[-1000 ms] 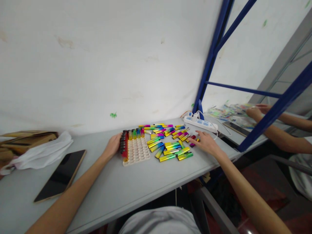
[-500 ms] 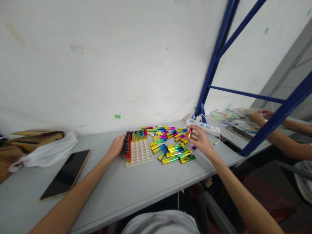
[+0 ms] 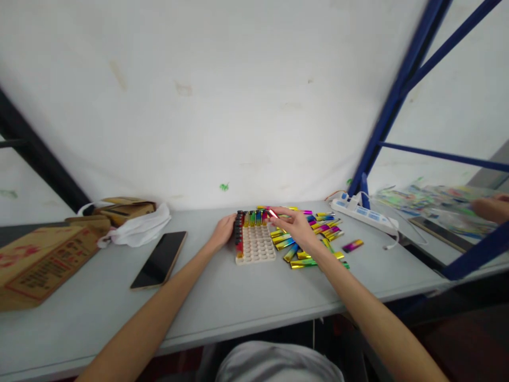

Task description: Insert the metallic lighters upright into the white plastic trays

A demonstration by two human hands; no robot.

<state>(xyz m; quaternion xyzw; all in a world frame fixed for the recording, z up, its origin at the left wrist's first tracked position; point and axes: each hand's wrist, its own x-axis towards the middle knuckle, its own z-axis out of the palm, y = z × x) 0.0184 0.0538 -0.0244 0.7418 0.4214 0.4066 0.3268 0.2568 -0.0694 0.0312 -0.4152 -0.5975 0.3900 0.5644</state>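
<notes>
A white tray (image 3: 257,251) with rows of round holes stands on the table. Upright lighters (image 3: 238,233) with black tops fill its left column, and several more line its back row. My left hand (image 3: 225,232) is closed against the tray's left side, its fingertips partly hidden behind the lighters. Between the fingertips of my right hand (image 3: 296,225) is a shiny red metallic lighter sleeve (image 3: 273,214), tilted over the back right corner of the tray. Loose rainbow-coloured lighter sleeves (image 3: 293,251) lie in a pile right of the tray, partly covered by my right hand.
A dark-screened tablet (image 3: 159,260), a white plastic bag (image 3: 139,227) and a cardboard box (image 3: 47,265) are to the left. A power strip (image 3: 363,215) with cables lies right, beside a blue metal frame (image 3: 382,132). Another person's hand (image 3: 491,208) shows at far right.
My right hand has moved left from the pile's right side to the tray's back right corner, carrying the sleeve. My left hand stays by the tray. The view has turned right-to-left.
</notes>
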